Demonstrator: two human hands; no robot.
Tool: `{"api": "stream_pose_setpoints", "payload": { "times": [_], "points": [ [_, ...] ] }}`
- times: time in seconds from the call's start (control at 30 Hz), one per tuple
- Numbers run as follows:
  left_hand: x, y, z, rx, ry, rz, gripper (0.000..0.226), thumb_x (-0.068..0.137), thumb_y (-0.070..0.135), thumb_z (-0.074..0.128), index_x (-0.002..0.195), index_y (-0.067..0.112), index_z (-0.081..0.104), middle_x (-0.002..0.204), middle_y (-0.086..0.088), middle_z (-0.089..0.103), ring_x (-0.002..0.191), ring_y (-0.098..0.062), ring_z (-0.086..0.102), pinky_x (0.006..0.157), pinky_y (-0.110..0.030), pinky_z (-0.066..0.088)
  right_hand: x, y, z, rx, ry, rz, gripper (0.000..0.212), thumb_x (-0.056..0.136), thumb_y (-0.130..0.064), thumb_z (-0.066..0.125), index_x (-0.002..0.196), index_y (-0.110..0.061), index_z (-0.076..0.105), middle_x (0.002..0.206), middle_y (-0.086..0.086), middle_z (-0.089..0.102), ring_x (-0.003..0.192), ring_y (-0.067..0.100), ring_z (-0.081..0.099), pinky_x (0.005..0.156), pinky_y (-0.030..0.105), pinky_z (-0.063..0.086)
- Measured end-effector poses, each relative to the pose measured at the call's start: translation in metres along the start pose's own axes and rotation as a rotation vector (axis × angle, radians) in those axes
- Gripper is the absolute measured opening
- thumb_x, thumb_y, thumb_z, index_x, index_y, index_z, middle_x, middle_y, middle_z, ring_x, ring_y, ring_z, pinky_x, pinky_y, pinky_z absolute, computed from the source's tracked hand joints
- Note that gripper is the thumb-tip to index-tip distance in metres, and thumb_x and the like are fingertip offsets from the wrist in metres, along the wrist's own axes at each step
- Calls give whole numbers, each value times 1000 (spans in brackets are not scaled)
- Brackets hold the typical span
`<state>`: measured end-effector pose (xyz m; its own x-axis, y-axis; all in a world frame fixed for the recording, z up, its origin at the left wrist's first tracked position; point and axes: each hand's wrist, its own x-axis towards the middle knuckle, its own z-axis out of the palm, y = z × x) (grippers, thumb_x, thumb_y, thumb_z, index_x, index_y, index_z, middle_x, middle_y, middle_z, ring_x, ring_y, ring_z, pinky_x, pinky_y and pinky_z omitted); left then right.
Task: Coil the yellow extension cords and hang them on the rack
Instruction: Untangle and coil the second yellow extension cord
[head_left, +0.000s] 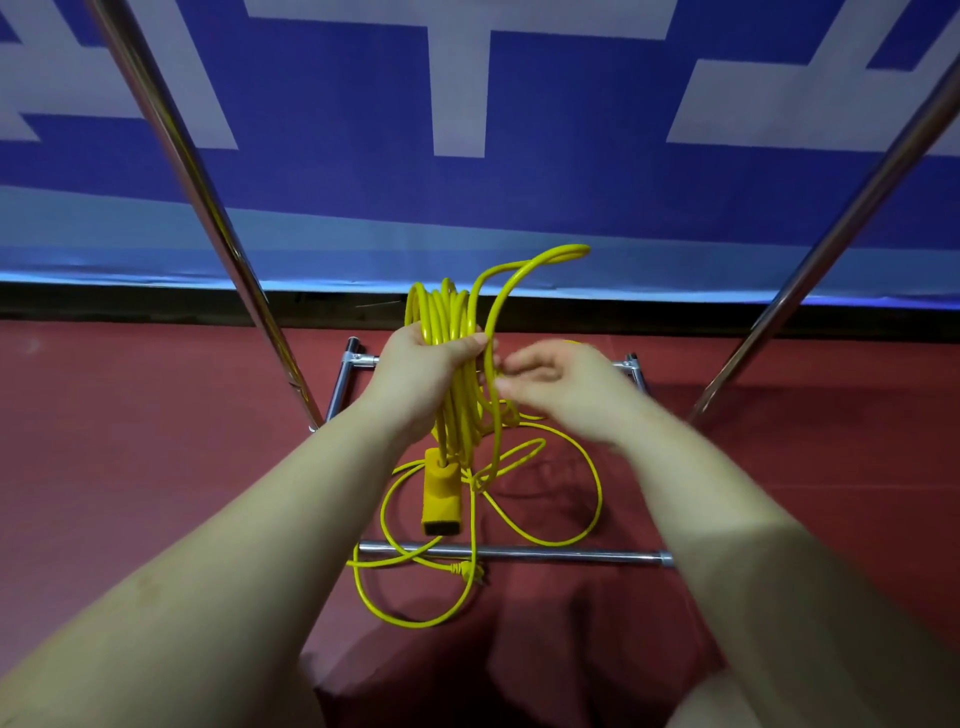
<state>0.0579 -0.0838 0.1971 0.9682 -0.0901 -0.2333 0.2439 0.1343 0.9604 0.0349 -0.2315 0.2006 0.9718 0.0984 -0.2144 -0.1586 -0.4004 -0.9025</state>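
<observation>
My left hand (426, 364) is clenched around the gathered loops of the yellow extension cord (452, 332), held up in front of me so each new turn stacks on the last and the bundle keeps its shape. The socket block (441, 493) hangs below my fist, its weight pulling the loops straight. My right hand (561, 384) sits just right of the bundle, blurred; the fingers look loosely curved against one strand, feeding a tall loop (519, 270) over the top, though I cannot tell whether they actually pinch it. The uncoiled remainder lies in slack curls on the red floor (156, 467) below, draped over the near bar of the rack (519, 553), whose slanted poles rise left and right, so I judge several turns remain before hanging
</observation>
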Motion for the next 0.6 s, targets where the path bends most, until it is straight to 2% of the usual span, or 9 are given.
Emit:
{"api": "stream_pose_setpoints", "payload": {
  "times": [0.1, 0.17, 0.27, 0.4, 0.5, 0.6],
  "points": [
    [1, 0, -1, -51, 17, -13, 9, 90, 4, 59, 95, -3, 63, 73, -11, 66, 57, -19, 63, 52, -29, 54, 3, 8, 13, -214, -6, -13, 17, 79, -21, 74, 76, -24, 57, 73, -3, 61, 69, 10, 56, 67, 22, 42],
    [1, 1, -2, -108, 26, -18, 6, 90, 3, 58, 88, 0, 63, 72, -9, 67, 59, -19, 63, 55, -30, 56, 4, 9, 17, -127, 46, -22, 22, 75, -19, 77, 71, -23, 56, 71, 0, 59, 65, 10, 53, 65, 23, 42],
    [2, 3, -3, -206, 48, -35, 13, 91, 4, 56, 82, 3, 65, 66, -6, 67, 56, -16, 63, 54, -27, 56, 5, 9, 20, 43, 128, -64, 21, 74, -13, 77, 70, -19, 58, 63, -3, 55, 58, 8, 50, 59, 18, 42],
    [7, 2, -6, -253, 108, -25, 12, 91, 3, 56, 82, 3, 63, 63, -4, 69, 56, -14, 65, 56, -27, 55, 9, 9, 20, 171, 261, -83, 19, 75, -9, 75, 73, -17, 59, 67, 9, 60, 58, 13, 58, 61, 25, 46],
    [10, -1, -8, -219, 140, 7, 9, 91, 2, 57, 84, 4, 61, 68, -1, 71, 61, -9, 68, 59, -24, 56, 10, 5, 10, 312, 411, -93, 17, 75, -9, 75, 73, -14, 59, 63, 7, 64, 52, 10, 63, 58, 26, 50],
    [11, -2, -13, -101, 143, 47, 7, 92, 6, 58, 86, 5, 62, 76, -1, 72, 63, -8, 68, 62, -26, 56, 10, 2, -3, 290, 576, -137, 19, 79, -11, 73, 67, -15, 59, 58, 3, 63, 46, 5, 61, 53, 26, 50]
  ]
}}
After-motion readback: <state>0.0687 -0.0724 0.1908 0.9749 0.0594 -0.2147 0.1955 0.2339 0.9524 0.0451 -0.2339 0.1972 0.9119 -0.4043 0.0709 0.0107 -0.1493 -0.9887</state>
